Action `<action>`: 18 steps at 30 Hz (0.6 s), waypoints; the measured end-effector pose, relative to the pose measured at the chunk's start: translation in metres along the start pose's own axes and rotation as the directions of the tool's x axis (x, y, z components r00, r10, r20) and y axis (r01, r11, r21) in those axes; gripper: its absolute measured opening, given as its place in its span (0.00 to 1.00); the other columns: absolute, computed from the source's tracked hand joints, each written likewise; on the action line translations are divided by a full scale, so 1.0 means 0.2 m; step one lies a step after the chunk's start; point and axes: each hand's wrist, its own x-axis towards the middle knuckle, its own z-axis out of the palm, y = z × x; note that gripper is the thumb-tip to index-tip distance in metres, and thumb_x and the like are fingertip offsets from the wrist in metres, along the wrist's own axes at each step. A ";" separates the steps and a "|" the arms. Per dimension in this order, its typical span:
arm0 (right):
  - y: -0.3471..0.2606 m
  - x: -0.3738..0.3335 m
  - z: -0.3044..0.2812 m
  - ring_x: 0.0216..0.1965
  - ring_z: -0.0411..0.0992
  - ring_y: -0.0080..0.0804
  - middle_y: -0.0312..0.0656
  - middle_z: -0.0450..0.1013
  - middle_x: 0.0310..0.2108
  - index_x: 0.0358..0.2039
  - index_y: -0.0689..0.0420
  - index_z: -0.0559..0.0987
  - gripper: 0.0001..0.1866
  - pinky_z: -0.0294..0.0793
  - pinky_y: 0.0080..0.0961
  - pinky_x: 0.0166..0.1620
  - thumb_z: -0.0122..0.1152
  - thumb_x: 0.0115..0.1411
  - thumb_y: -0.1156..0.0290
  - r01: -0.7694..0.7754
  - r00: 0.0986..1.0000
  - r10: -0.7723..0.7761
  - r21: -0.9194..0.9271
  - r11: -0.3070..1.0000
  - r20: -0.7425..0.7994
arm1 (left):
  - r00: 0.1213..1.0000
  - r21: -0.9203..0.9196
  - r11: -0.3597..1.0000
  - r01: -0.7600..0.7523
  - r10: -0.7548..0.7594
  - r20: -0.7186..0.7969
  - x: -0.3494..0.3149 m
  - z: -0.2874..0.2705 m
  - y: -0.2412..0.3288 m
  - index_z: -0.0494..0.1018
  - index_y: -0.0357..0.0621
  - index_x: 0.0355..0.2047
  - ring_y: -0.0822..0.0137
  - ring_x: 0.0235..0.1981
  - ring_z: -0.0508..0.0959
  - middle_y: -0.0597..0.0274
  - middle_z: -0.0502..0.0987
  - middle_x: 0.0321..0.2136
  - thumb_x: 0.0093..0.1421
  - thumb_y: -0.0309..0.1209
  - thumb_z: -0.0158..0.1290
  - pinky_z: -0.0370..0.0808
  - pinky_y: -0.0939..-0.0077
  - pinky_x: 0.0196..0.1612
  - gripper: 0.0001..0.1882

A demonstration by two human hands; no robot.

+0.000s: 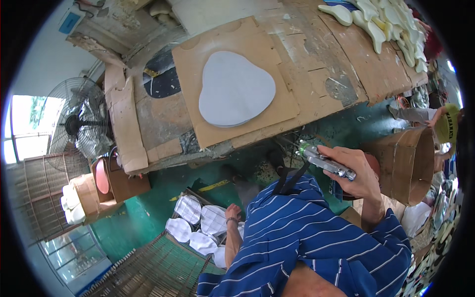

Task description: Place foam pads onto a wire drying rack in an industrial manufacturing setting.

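My right hand (360,171) is wrapped round a silvery, partly clear hand tool (330,164) with a green front end, held in front of my body near the table edge. Its exact kind is hard to make out. Down at my left side hangs my left hand (233,212), a band on its wrist, the fingers loosely bent and nothing visible in them. It is nearest to several white rounded pieces (213,220) on a rack. On the table, a white rounded-triangular pad (237,89) lies flat on a cardboard sheet (187,64), apart from both hands.
The worktable (316,74) is covered with worn, stained cardboard. Cream moulded pieces (368,22) are heaped at its far right. A large cardboard box (403,163) stands on the right, with another person (445,123) beyond. A caged fan (79,121) and smaller boxes (121,185) are at left.
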 end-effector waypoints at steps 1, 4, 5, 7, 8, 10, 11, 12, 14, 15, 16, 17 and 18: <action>-0.01 0.03 0.02 0.35 0.77 0.48 0.52 0.78 0.37 0.54 0.62 0.77 0.30 0.75 0.30 0.39 0.69 0.48 0.82 0.018 0.999 -0.018 -0.006 1.000 0.029 | 0.998 -0.039 0.998 -0.056 0.057 0.032 0.01 0.01 0.04 0.70 0.49 0.59 0.59 0.36 0.84 0.58 0.83 0.40 0.62 0.39 0.58 0.75 0.57 0.31 0.26; -0.02 0.12 0.06 0.36 0.77 0.52 0.53 0.77 0.39 0.56 0.63 0.76 0.34 0.76 0.32 0.40 0.63 0.43 0.86 0.075 0.995 -0.077 0.033 0.997 0.070 | 0.985 -0.030 0.985 -0.170 0.171 0.037 0.03 0.03 0.15 0.70 0.48 0.59 0.60 0.38 0.84 0.59 0.82 0.41 0.62 0.39 0.58 0.75 0.55 0.32 0.26; -0.02 0.15 0.06 0.37 0.77 0.53 0.54 0.77 0.39 0.57 0.63 0.75 0.34 0.76 0.33 0.41 0.61 0.43 0.87 0.088 0.992 -0.089 0.016 0.996 0.088 | 0.981 -0.078 0.979 -0.190 0.193 0.032 0.03 0.04 0.18 0.70 0.48 0.59 0.60 0.38 0.84 0.59 0.82 0.41 0.62 0.39 0.58 0.75 0.55 0.33 0.26; -0.02 0.21 0.06 0.38 0.77 0.54 0.54 0.77 0.40 0.57 0.62 0.75 0.35 0.76 0.33 0.42 0.61 0.43 0.87 0.110 0.991 -0.110 0.002 0.994 0.076 | 0.975 -0.130 0.968 -0.214 0.219 0.025 0.03 0.04 0.22 0.70 0.47 0.59 0.60 0.39 0.84 0.59 0.82 0.41 0.63 0.39 0.58 0.75 0.54 0.34 0.26; -0.02 0.24 0.06 0.38 0.77 0.54 0.54 0.77 0.40 0.57 0.62 0.75 0.35 0.76 0.33 0.42 0.61 0.43 0.87 0.107 0.992 -0.105 -0.024 0.994 0.072 | 0.978 -0.123 0.971 -0.204 0.208 0.017 0.03 0.03 0.23 0.70 0.46 0.59 0.60 0.40 0.84 0.58 0.82 0.41 0.62 0.38 0.59 0.75 0.53 0.35 0.26; -0.02 0.29 0.06 0.39 0.77 0.55 0.54 0.78 0.41 0.57 0.61 0.75 0.35 0.76 0.34 0.44 0.61 0.44 0.87 0.122 0.992 -0.121 -0.030 0.992 0.039 | 0.979 -0.120 0.972 -0.202 0.205 0.015 0.03 0.04 0.23 0.70 0.46 0.60 0.59 0.40 0.83 0.58 0.82 0.41 0.62 0.37 0.59 0.75 0.52 0.37 0.26; -0.01 0.31 0.06 0.38 0.77 0.51 0.53 0.78 0.40 0.57 0.61 0.75 0.34 0.76 0.32 0.42 0.63 0.46 0.86 0.130 0.991 -0.130 -0.049 0.990 -0.009 | 0.981 -0.113 0.975 -0.189 0.192 0.016 0.03 0.03 0.21 0.70 0.46 0.60 0.59 0.40 0.83 0.58 0.82 0.41 0.62 0.37 0.59 0.75 0.52 0.38 0.26; -0.01 0.33 0.06 0.36 0.78 0.46 0.52 0.78 0.39 0.57 0.60 0.75 0.32 0.75 0.29 0.41 0.66 0.48 0.86 0.135 0.989 -0.139 -0.068 0.988 -0.056 | 0.993 -0.092 0.989 -0.118 0.118 -0.009 0.02 0.03 0.19 0.70 0.46 0.60 0.59 0.40 0.83 0.58 0.82 0.41 0.62 0.37 0.59 0.75 0.51 0.39 0.26; 0.00 0.35 0.05 0.37 0.78 0.46 0.52 0.78 0.40 0.57 0.59 0.76 0.31 0.75 0.29 0.42 0.66 0.50 0.85 0.113 0.989 -0.122 -0.106 0.988 -0.081 | 0.987 -0.100 0.982 -0.159 0.161 0.014 0.02 0.03 0.13 0.71 0.48 0.59 0.59 0.40 0.84 0.59 0.83 0.40 0.62 0.37 0.58 0.74 0.48 0.43 0.25; 0.01 0.36 0.05 0.38 0.78 0.46 0.52 0.78 0.40 0.57 0.60 0.76 0.30 0.75 0.29 0.42 0.66 0.51 0.85 0.115 0.984 -0.129 -0.115 0.987 -0.121 | 0.993 -0.083 0.990 -0.117 0.119 0.018 0.01 0.02 0.09 0.71 0.49 0.58 0.59 0.41 0.83 0.60 0.82 0.41 0.62 0.37 0.57 0.73 0.46 0.43 0.24; 0.01 0.37 0.05 0.38 0.78 0.46 0.52 0.78 0.40 0.57 0.60 0.76 0.29 0.74 0.28 0.42 0.66 0.52 0.84 0.115 0.978 -0.134 -0.124 0.986 -0.158 | 1.000 -0.041 0.999 -0.027 0.026 -0.010 0.01 0.02 0.05 0.71 0.50 0.58 0.58 0.41 0.83 0.60 0.82 0.41 0.62 0.37 0.56 0.73 0.44 0.44 0.23; 0.02 0.37 0.04 0.39 0.78 0.46 0.52 0.78 0.40 0.57 0.60 0.76 0.29 0.75 0.29 0.44 0.66 0.52 0.84 0.091 0.981 -0.111 -0.127 0.988 -0.161 | 0.997 -0.066 0.995 -0.073 0.074 0.023 0.01 0.02 0.00 0.71 0.50 0.58 0.58 0.41 0.83 0.60 0.82 0.41 0.62 0.37 0.56 0.73 0.44 0.44 0.23; 0.02 0.36 0.03 0.39 0.78 0.46 0.52 0.78 0.40 0.57 0.60 0.76 0.29 0.75 0.29 0.44 0.66 0.52 0.84 0.091 0.980 -0.112 -0.128 0.988 -0.162 | 0.999 -0.081 0.996 -0.038 0.040 0.032 0.01 0.02 -0.04 0.71 0.51 0.58 0.58 0.42 0.83 0.61 0.82 0.42 0.62 0.37 0.55 0.72 0.42 0.44 0.23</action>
